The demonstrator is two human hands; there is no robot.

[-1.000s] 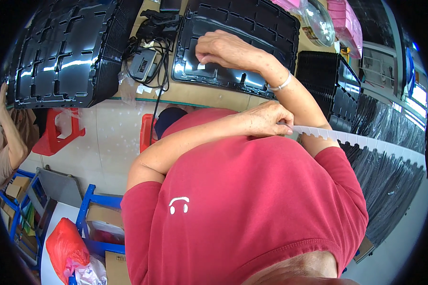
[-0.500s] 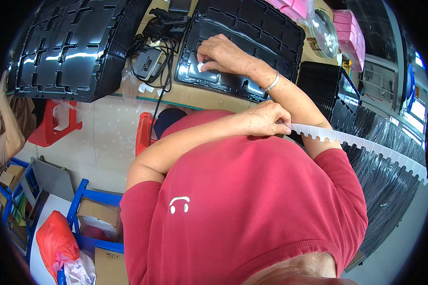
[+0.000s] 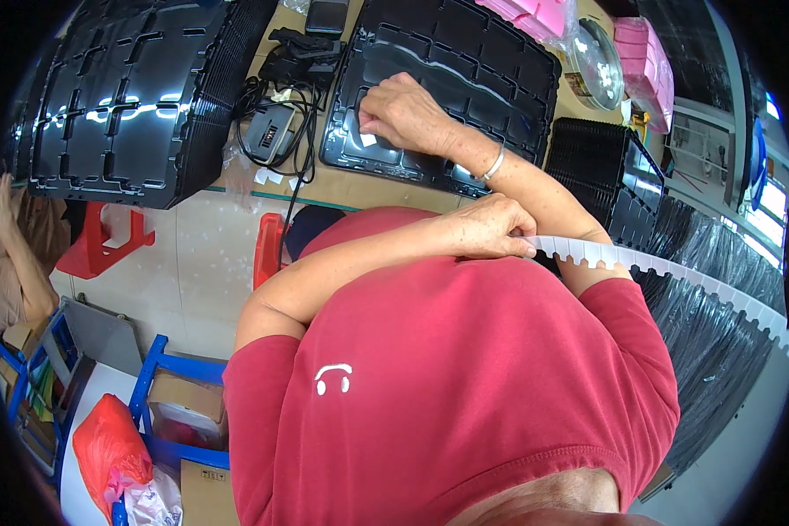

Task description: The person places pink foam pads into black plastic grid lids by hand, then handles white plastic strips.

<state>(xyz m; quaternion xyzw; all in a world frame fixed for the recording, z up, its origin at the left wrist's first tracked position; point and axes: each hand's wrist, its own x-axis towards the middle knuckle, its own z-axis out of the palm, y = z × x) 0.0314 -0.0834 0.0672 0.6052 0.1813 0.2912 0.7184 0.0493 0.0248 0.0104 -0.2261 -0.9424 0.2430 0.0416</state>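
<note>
My right hand (image 3: 405,112), with a bracelet at the wrist, reaches forward onto a black moulded plastic tray (image 3: 486,66) on the bench. Its fingers press a small white label (image 3: 367,139) onto the tray's near left part. My left hand (image 3: 489,230) is held close to my chest, over my red shirt. It pinches the end of a long white notched backing strip (image 3: 675,273), which trails off to the right. My two forearms cross each other.
A tall stack of black trays (image 3: 118,96) fills the left of the bench, with a grey device and black cables (image 3: 276,131) beside it. More black tray stacks (image 3: 614,175) stand at right. Red stools (image 3: 105,245), blue racks, boxes and another person's arm (image 3: 13,254) are lower left.
My right hand stays on the tray and has shifted slightly toward its near left part with the label under the fingers. The left hand keeps hold of the strip.
</note>
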